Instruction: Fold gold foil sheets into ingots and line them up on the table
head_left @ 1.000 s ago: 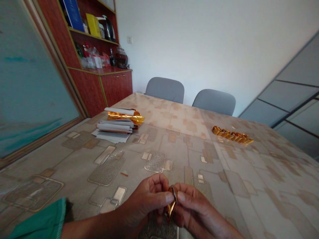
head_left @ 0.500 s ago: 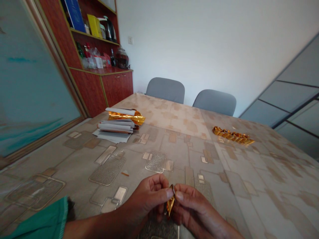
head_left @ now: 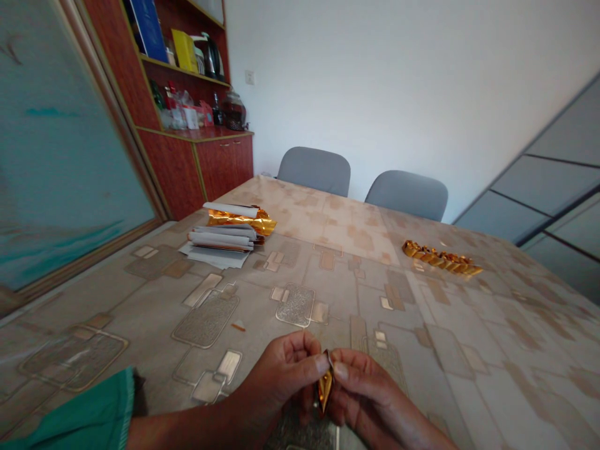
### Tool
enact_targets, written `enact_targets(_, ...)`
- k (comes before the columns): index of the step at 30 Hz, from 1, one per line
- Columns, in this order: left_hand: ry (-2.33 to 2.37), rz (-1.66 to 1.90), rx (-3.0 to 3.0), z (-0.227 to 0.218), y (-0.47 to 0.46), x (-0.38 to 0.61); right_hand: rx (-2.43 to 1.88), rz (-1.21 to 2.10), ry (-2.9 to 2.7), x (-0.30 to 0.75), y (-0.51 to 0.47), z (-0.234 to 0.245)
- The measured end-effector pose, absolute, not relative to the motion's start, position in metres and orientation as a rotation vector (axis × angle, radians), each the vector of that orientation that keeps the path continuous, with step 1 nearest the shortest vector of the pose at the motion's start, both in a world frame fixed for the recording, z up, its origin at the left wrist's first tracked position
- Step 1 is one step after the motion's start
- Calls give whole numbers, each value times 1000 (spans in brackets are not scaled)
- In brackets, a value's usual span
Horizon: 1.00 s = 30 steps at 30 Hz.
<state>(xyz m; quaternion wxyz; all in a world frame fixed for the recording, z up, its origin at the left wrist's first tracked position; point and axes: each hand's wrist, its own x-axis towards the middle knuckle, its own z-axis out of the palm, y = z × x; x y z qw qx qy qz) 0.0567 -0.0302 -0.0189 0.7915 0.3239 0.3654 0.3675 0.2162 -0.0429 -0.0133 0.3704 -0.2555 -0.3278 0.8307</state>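
Soft, even daylight, no hard shadows. Wall [head_left: 398, 75] bright, near washed out. Far end of table [head_left: 347, 219] shines. Glare on the foil [head_left: 324, 389] I pinch. Edges bow; left panel [head_left: 60, 156] smeared, my sleeve [head_left: 70, 419] soft.

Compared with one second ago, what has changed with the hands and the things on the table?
Very little. The left hand and right hand still pinch the gold foil piece between them; nothing was taken up or let go. The whole picture shifts slightly, which looks like a head movement. The paper stack and the row of folded gold pieces lie on the table as before.
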Motion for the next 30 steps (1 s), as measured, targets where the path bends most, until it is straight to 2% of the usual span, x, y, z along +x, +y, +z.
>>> enact_targets(10, 814, 812, 794, -28, -28, 56, -620, 2156, -853, 215, -41, -11)
enact_targets(23, 683, 793, 735, -16, -29, 53, -543, 2152, -861, 215, -43, -6)
enact_targets(30, 815, 765, 785, -19, -29, 56, -733, 2138, -823, 218, -44, -17)
